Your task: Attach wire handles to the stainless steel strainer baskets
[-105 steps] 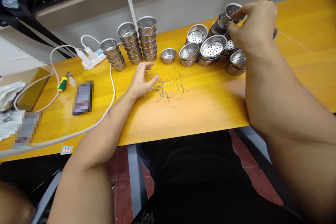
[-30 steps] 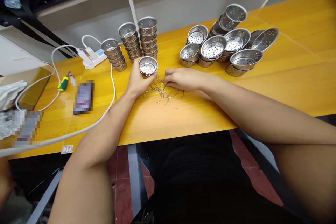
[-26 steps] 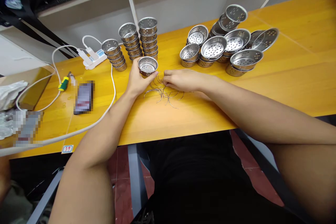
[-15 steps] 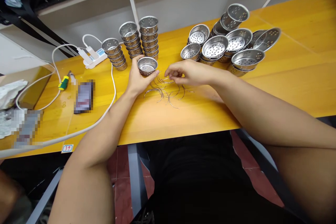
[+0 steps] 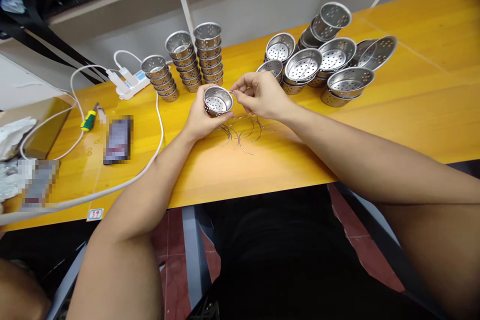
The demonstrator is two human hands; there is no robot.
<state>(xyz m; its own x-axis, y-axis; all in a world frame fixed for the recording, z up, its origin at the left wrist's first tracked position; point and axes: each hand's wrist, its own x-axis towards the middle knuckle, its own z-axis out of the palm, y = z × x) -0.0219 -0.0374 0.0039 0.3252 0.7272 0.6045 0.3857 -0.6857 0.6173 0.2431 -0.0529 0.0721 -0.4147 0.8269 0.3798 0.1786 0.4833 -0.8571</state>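
My left hand (image 5: 200, 117) is wrapped round a small perforated metal cup (image 5: 218, 101), its mouth tilted up toward me. At the cup's right rim, my right hand (image 5: 260, 94) pinches the end of a thin metal wire (image 5: 230, 91); most of that wire is hard to make out. Below both hands, several curved wires (image 5: 245, 135) lie loosely on the yellow table (image 5: 225, 175). Left of the cup stand stacks of similar perforated cups (image 5: 209, 50). Behind and right of my right hand are more perforated cups (image 5: 303, 66), some nested and some leaning.
A white power strip (image 5: 132, 86) with a cable (image 5: 159, 120) lies to the left. Near it are a green-and-yellow screwdriver (image 5: 89, 120) and a blurred phone (image 5: 118, 140). At far left are a cardboard box (image 5: 56, 130) and plastic bags (image 5: 15, 135). Part of another person (image 5: 22, 290) shows lower left.
My right hand has risen from the loose wires to the cup's rim, with a wire in its fingertips. My left hand has shifted the cup slightly right and tilted it.
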